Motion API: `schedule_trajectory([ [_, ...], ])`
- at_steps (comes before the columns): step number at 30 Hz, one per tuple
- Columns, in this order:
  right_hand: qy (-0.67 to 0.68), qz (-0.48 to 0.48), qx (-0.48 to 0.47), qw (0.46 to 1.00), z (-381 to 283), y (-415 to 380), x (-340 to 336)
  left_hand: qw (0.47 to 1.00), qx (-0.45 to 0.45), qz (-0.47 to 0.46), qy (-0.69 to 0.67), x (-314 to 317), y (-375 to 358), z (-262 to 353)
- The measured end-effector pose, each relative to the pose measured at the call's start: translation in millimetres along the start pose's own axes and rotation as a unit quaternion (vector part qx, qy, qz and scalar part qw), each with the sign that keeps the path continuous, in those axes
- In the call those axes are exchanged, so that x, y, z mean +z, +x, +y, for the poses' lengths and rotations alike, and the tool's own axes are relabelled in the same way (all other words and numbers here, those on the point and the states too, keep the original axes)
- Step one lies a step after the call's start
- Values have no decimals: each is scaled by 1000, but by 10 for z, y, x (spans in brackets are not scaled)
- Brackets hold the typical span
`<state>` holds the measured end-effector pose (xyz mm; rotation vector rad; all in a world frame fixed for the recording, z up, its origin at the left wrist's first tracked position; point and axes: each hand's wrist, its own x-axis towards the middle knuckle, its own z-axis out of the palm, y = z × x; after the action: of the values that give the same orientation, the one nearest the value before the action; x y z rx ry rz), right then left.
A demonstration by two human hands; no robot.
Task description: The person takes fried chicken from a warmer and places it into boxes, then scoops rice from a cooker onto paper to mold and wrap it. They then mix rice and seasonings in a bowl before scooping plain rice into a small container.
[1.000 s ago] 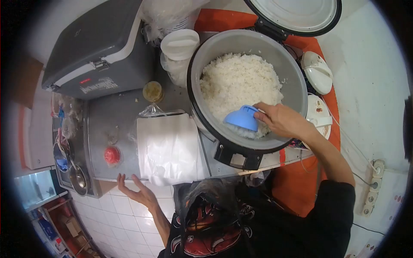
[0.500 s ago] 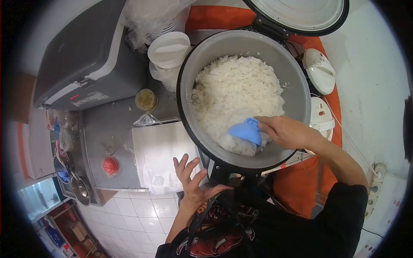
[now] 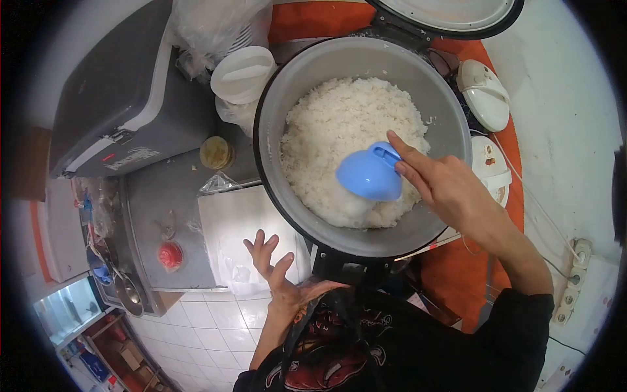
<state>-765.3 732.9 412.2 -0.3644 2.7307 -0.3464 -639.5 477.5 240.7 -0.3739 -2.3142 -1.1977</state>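
Note:
My right hand (image 3: 441, 186) grips the handle of a blue plastic scoop (image 3: 368, 175), whose rounded back faces up. It is over the white cooked rice (image 3: 356, 117), and whether its rim touches the grains is hidden. The rice fills much of a large round cooker pot (image 3: 439, 98) with a grey inner wall. My left hand (image 3: 281, 274) is empty, fingers spread and palm turned up. It hovers in front of the pot, by a stack of white paper sheets (image 3: 238, 219).
The pot's hinged lid (image 3: 450, 13) stands open behind. A grey cool box (image 3: 130, 98), a white lidded tub (image 3: 243, 75) and a small jar (image 3: 217, 153) are to the left. White appliances (image 3: 484, 98) and a power strip (image 3: 571, 281) are on the right.
My right hand has lifted the scoop slightly up and turned it, so more of its rounded back shows. My left hand has shifted a little left, still spread.

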Motion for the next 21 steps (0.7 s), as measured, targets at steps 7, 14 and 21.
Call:
schedule_trajectory([
  [7, 114, -27, -49, 992, 361, 237, 378, 1000, 8, 4, 0, -10, 64, 25],
  [14, 175, -216, -16, 960, 108, 98, 298, 1000, -1, 1, 2, 28, 22, -21],
  [21, 112, -167, -34, 979, -85, -50, 194, 1000, -2, 1, 9, 39, 30, -33],
])
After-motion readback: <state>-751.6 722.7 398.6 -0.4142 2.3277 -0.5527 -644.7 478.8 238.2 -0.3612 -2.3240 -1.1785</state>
